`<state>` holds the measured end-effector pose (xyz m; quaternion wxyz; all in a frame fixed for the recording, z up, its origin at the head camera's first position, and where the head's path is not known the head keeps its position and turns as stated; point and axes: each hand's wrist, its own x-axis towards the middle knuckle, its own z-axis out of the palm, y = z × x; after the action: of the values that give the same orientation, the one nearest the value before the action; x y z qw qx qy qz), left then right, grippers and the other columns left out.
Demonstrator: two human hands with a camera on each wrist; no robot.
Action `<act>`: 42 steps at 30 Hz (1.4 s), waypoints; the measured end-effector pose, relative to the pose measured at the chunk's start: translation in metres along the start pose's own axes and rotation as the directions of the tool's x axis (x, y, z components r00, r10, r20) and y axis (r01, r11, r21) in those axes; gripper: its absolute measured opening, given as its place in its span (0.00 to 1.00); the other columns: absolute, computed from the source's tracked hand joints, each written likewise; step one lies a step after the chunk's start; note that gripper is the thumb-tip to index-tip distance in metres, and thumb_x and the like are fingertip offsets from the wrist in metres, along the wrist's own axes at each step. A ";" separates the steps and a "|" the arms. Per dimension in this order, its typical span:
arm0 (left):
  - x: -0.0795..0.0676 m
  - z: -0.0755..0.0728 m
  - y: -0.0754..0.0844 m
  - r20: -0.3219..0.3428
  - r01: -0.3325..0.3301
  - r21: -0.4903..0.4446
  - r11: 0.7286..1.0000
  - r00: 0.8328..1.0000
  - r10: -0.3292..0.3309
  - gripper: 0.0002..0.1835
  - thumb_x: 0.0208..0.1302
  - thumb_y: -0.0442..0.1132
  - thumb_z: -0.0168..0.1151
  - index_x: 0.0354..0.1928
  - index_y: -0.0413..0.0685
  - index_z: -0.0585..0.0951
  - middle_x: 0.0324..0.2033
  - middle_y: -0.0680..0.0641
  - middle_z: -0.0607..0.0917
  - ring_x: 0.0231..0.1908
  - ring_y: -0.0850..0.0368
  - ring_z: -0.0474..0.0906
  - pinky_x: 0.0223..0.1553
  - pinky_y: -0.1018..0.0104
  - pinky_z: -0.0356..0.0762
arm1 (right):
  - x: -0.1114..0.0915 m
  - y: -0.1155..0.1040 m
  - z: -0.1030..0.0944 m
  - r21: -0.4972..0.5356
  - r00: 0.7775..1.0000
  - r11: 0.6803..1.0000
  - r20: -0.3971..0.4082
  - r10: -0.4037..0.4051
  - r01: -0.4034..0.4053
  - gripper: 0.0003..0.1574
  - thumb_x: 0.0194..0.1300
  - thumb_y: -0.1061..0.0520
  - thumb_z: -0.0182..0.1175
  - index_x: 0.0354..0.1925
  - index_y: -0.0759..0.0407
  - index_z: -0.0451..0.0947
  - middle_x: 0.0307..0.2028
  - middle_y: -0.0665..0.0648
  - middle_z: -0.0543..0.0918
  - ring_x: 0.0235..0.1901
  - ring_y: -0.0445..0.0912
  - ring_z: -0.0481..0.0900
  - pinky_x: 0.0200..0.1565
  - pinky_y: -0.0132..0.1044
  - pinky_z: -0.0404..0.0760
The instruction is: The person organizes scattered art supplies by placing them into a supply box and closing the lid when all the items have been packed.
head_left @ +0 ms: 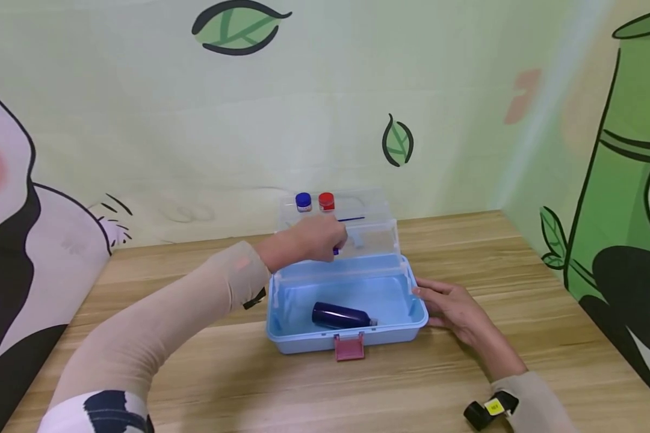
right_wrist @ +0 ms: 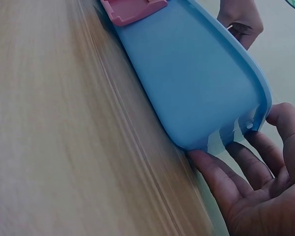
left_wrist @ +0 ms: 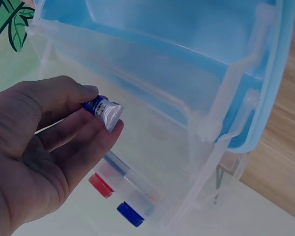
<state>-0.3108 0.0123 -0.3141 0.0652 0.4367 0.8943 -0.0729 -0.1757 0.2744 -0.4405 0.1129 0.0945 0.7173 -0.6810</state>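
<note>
My left hand (head_left: pixel 319 237) is over the raised clear lid of a light blue box. Between its thumb and fingers it pinches a small blue-and-silver paint tube (left_wrist: pixel 107 112), crimped end outward. My right hand (head_left: pixel 455 310) grips the right end of the blue box (head_left: pixel 292 344), thumb at the rim and fingers against the outer wall. A dark blue bottle (head_left: pixel 340 316) lies on its side inside the box. The clear lid (head_left: pixel 379 240) stands tipped back. Whether the blue-capped jar (head_left: pixel 303 202) and red-capped jar (head_left: pixel 327 202) are in or behind it, I cannot tell.
A pink latch (head_left: pixel 349 347) hangs at the box's front. A thin dark stick (head_left: pixel 353 219) shows beside the jars. The wooden table (head_left: pixel 238 385) meets a printed backdrop (head_left: pixel 325 132) close behind the lid.
</note>
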 end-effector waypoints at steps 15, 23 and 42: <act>0.007 -0.015 0.003 0.102 -0.029 -0.055 0.998 0.994 0.034 0.06 0.59 0.36 0.76 0.38 0.47 0.89 0.31 0.50 0.86 0.31 0.56 0.81 0.39 0.69 0.81 | 0.001 0.001 -0.002 0.015 1.000 1.000 0.011 -0.004 0.004 0.44 0.69 0.46 0.66 0.75 0.62 0.63 0.69 0.72 0.69 0.52 0.51 0.84 0.48 0.46 0.86; 0.011 -0.014 0.007 0.078 -0.021 -0.063 0.998 0.997 0.026 0.07 0.58 0.36 0.76 0.39 0.48 0.89 0.33 0.50 0.87 0.33 0.56 0.81 0.41 0.69 0.81 | 0.001 0.001 -0.002 0.008 1.000 1.000 0.001 0.001 -0.001 0.44 0.69 0.46 0.67 0.74 0.62 0.64 0.68 0.71 0.71 0.51 0.51 0.85 0.48 0.46 0.86; -0.020 -0.033 -0.013 0.095 0.007 -0.216 0.976 0.995 0.014 0.14 0.65 0.32 0.69 0.53 0.41 0.86 0.49 0.43 0.88 0.51 0.50 0.84 0.52 0.61 0.83 | 0.001 0.001 -0.001 0.005 1.000 1.000 -0.001 0.003 -0.003 0.44 0.69 0.46 0.67 0.74 0.61 0.64 0.68 0.71 0.71 0.50 0.50 0.85 0.48 0.46 0.86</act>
<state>-0.3109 -0.0049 -0.2767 0.1551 0.4245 0.8920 0.0039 -0.1768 0.2758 -0.4422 0.1133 0.0960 0.7154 -0.6828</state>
